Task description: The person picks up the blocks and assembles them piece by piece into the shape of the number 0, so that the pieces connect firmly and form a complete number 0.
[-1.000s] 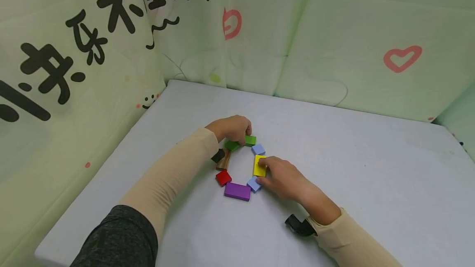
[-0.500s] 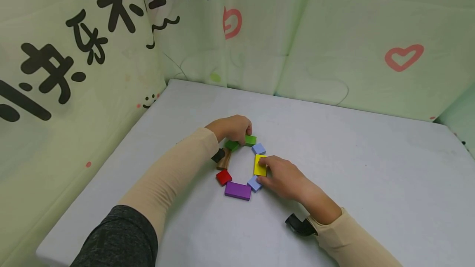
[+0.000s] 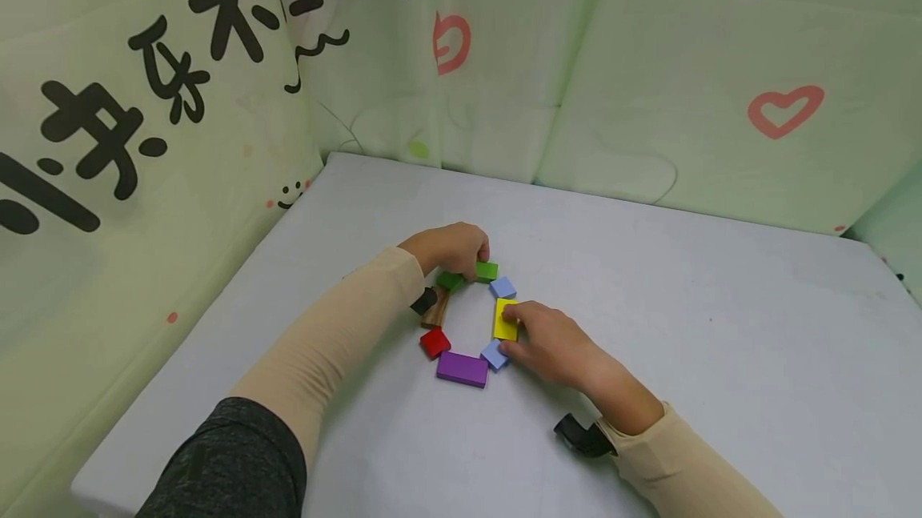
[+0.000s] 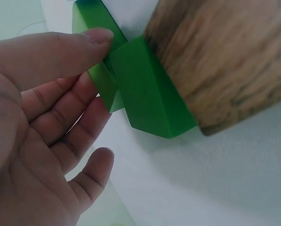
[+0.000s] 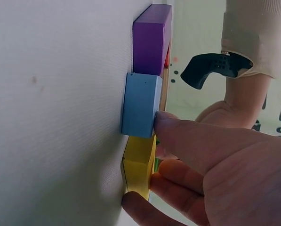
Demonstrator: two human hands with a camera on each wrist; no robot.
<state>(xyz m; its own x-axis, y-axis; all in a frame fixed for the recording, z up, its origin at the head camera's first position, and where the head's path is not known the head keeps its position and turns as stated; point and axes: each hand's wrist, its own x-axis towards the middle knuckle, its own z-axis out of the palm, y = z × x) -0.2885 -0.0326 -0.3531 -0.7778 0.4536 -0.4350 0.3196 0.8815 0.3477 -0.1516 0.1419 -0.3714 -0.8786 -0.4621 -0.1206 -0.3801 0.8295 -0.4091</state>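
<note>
On the white table a ring of small blocks lies between the hands. At its far side my left hand [image 3: 454,247] pinches a green block [image 4: 93,13] between thumb and fingers. A second green block [image 4: 140,89] touches it, with a brown wood-grain block [image 4: 229,61] alongside. My right hand [image 3: 551,344] rests at the ring's right side, fingers fairly straight. Its thumb touches a light blue block [image 5: 142,104], and its fingers lie against the yellow block [image 5: 139,162]. A purple block [image 3: 462,369] and a red block [image 3: 435,343] close the near side.
Another light blue block [image 3: 503,287] sits between the far green block and the yellow one. White table surface [image 3: 648,302] spreads around the ring. Printed pale green curtains [image 3: 648,62] hang behind the table and along its left.
</note>
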